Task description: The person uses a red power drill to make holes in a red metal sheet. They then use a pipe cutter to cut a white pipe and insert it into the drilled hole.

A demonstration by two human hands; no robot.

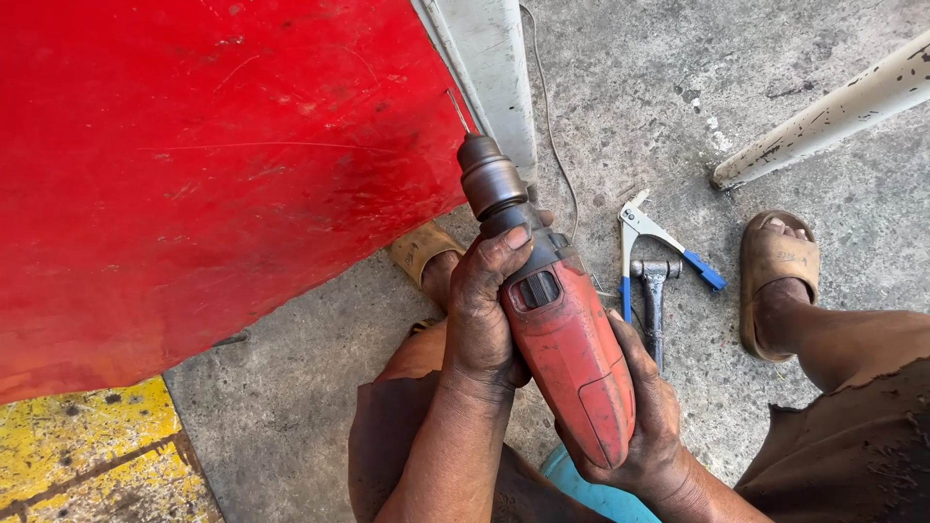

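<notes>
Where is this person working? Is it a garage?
Probably an open-air repair or metalwork spot: bare stained concrete floor, a large scratched red metal panel, and both hands gripping a worn red power drill, with a blue-handled rivet tool nearby.

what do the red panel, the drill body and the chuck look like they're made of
Red panel: looks like painted sheet metal, glossy red with scratches and scuffs; the base under the paint can't be confirmed.
Drill body: probably moulded plastic, matte red, grimy and worn, with a black slider.
Chuck: bare metal, dull grey-brown, with a thin metal bit.
The left hand and right hand grip the drill.
</notes>
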